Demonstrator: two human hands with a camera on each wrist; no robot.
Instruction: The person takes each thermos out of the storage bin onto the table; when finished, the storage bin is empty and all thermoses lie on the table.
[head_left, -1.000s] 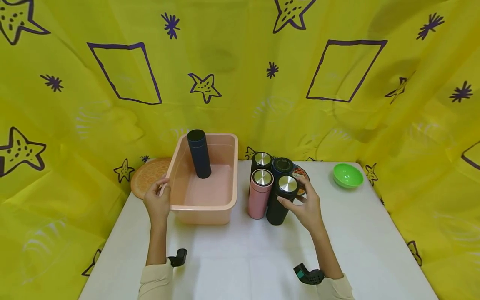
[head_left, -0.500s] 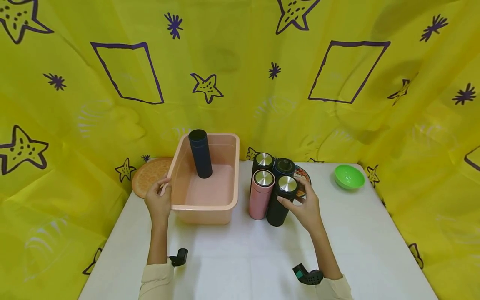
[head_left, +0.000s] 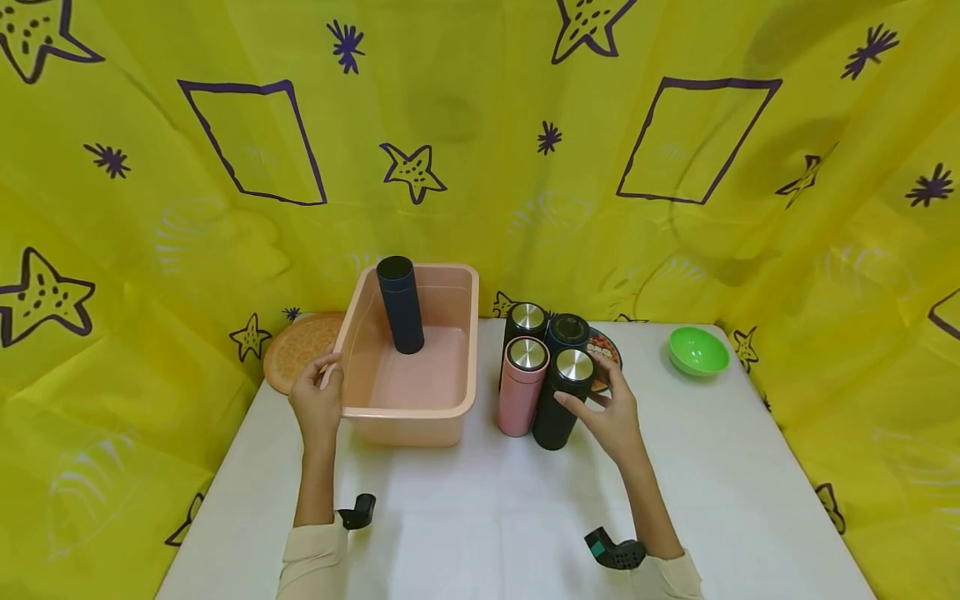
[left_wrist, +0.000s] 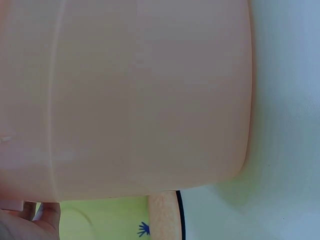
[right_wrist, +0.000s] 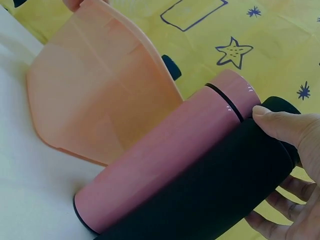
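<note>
A peach plastic tub (head_left: 420, 427) stands at centre-left, and a dark blue thermos flask (head_left: 402, 308) stands upright inside it. My left hand (head_left: 318, 398) grips the tub's left rim near its front corner, thumb and fingers around the edge. With thumb and fingers curled around its upper part, my right hand (head_left: 613, 414) holds a black thermos flask (head_left: 557, 417) with a silver lid. Left of that flask, right beside it, is a pink thermos flask (right_wrist: 165, 160). Behind these two stand another silver-lidded black flask (head_left: 527, 317) and a dark blue flask (head_left: 567, 332).
A light green bowl (head_left: 697, 352) sits at the back right of the white table (head_left: 480, 517). Behind the tub's left side lies a round pizza-patterned disc (head_left: 292, 358); a second patterned disc (head_left: 603, 350) shows behind the flasks. Yellow patterned curtains (head_left: 480, 167) enclose the back and sides.
Both hands keep their places on the tub rim and the black flask. The head view shifts only slightly; the flasks and the tub stay where they were.
</note>
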